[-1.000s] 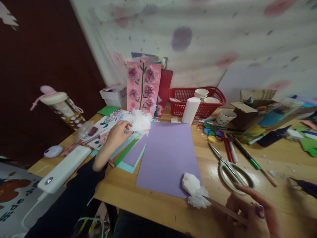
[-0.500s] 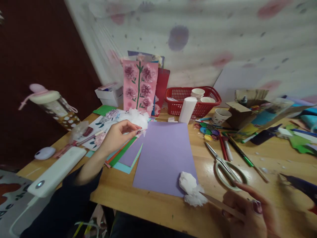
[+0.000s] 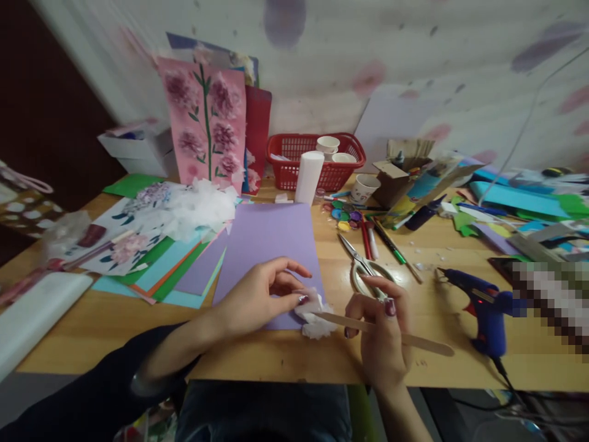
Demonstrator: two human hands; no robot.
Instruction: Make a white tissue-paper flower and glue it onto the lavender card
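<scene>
A wooden stick (image 3: 427, 344) is held in my right hand (image 3: 384, 325), its tip reaching left to a white tissue ball (image 3: 319, 325). The ball lies at the lower right corner of a purple sheet (image 3: 276, 239). My left hand (image 3: 267, 294) is over the sheet, thumb and index finger closed at the ball's upper edge on a small translucent white piece (image 3: 313, 298). White-handled scissors (image 3: 359, 261) lie just behind my right hand.
A blue glue gun (image 3: 490, 313) stands at the right. Tissue pieces (image 3: 197, 205) and coloured papers (image 3: 161, 270) lie at the left. Behind are a white roll (image 3: 309, 178), a red basket (image 3: 285, 175) and a pink flower picture (image 3: 207, 123).
My left hand has moved from the tissue pile to the white ball. The view has turned right, bringing the whole glue gun into sight. The stick stays in my right hand.
</scene>
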